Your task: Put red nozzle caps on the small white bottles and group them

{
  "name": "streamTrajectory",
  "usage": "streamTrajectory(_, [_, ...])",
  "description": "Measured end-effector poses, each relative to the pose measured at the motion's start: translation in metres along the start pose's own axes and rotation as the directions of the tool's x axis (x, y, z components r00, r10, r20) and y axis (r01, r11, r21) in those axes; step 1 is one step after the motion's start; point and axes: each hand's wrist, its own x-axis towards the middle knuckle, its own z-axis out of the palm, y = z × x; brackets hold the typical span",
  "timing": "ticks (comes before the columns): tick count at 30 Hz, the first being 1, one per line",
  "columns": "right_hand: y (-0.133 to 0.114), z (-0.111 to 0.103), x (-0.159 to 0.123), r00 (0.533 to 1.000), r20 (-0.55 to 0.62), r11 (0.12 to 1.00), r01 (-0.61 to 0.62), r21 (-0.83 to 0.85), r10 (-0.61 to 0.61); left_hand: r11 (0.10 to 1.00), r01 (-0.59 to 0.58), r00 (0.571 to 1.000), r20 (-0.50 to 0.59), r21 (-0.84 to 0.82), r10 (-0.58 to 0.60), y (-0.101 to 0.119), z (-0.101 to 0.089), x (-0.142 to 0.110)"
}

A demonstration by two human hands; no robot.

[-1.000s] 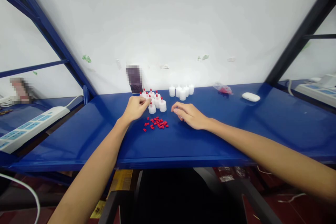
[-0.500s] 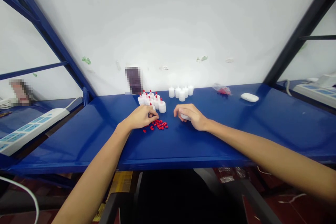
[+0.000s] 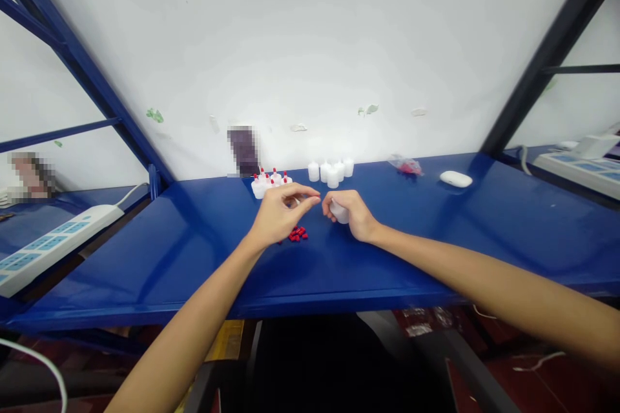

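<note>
My left hand (image 3: 283,211) is closed in a pinch, thumb and forefinger together, on a small red cap that the fingertips hide almost wholly. Its tips are just left of my right hand (image 3: 356,213), which is wrapped round a small white bottle (image 3: 341,212). Below the left hand, loose red caps (image 3: 297,234) lie in a pile on the blue table. Behind that hand stands a group of white bottles with red caps (image 3: 260,188), partly covered by it. Several white bottles without red caps (image 3: 332,177) stand upright farther back, near the wall.
A clear plastic bag with red pieces (image 3: 408,166) and a white rounded case (image 3: 456,179) lie on the blue table (image 3: 411,264) to the right. A dark phone-like object (image 3: 245,150) leans on the wall. A white power strip (image 3: 58,239) is at the left.
My left hand has risen from the red cap pile and moved right to my right hand, its fingers pinched. The right hand keeps the white bottle, now tilted differently.
</note>
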Motion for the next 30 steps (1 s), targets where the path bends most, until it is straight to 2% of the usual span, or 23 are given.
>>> streamTrajectory(3, [0.006, 0.003, 0.005, 0.996, -0.017, 0.988, -0.086, 0.127, 0.089, 0.987, 0.037, 0.995, 0.102, -0.155, -0.021, 0.01, 0.019, 0.008])
streamTrajectory(5, [0.009, 0.002, 0.008, 0.993, -0.015, 0.976, -0.111, 0.185, 0.115, 0.985, 0.045, 0.988, 0.151, -0.165, -0.02, 0.01, 0.025, 0.014])
streamTrajectory(10, [0.006, 0.0, 0.009, 0.989, -0.03, 0.979, -0.137, 0.153, 0.143, 0.999, -0.044, 0.996, 0.082, -0.013, 0.045, 0.0, 0.027, 0.022])
streamTrajectory(15, [0.005, 0.0, 0.01, 0.993, 0.005, 0.98, -0.121, 0.16, 0.122, 0.996, -0.086, 0.995, 0.06, 0.038, 0.084, -0.002, 0.028, 0.015])
streamTrajectory(21, [0.009, -0.001, 0.01, 0.993, 0.056, 0.979, -0.113, 0.168, 0.106, 0.999, 0.025, 0.995, 0.093, -0.043, -0.021, 0.001, 0.029, 0.011])
streamTrajectory(25, [0.001, -0.002, 0.007, 0.995, 0.075, 0.988, -0.081, 0.13, 0.072, 0.995, 0.065, 0.988, 0.146, -0.079, -0.053, -0.001, 0.03, 0.008])
streamTrajectory(30, [-0.01, -0.004, 0.004, 0.995, 0.053, 0.99, -0.093, 0.11, 0.087, 0.986, 0.097, 0.971, 0.232, -0.135, -0.063, -0.003, 0.035, 0.004])
